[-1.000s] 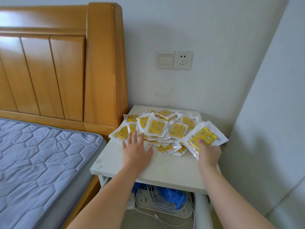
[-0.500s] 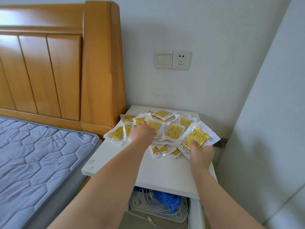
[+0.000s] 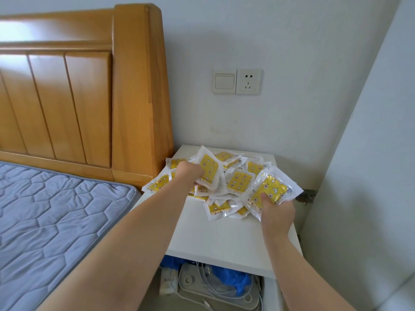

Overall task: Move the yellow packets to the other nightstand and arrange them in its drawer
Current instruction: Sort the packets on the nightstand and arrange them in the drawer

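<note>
Several yellow packets in clear wrappers lie in a loose pile (image 3: pixel 238 182) on the white nightstand (image 3: pixel 222 239). My left hand (image 3: pixel 187 173) grips a few packets (image 3: pixel 208 169) at the pile's left side and tilts them up off the heap. My right hand (image 3: pixel 277 212) holds a small stack of packets (image 3: pixel 270 190) at the nightstand's right edge, thumb on top. The other nightstand and its drawer are not in view.
A wooden headboard (image 3: pixel 139 97) stands just left of the nightstand, with a blue quilted mattress (image 3: pixel 51 216) beside it. A wall switch and socket (image 3: pixel 237 81) sit above. Cables and a blue bag (image 3: pixel 226 281) fill the open space under the top. A wall closes in on the right.
My left hand went from lying flat on the nightstand to reaching into the pile and lifting a few packets. My right hand kept its stack, barely moving.
</note>
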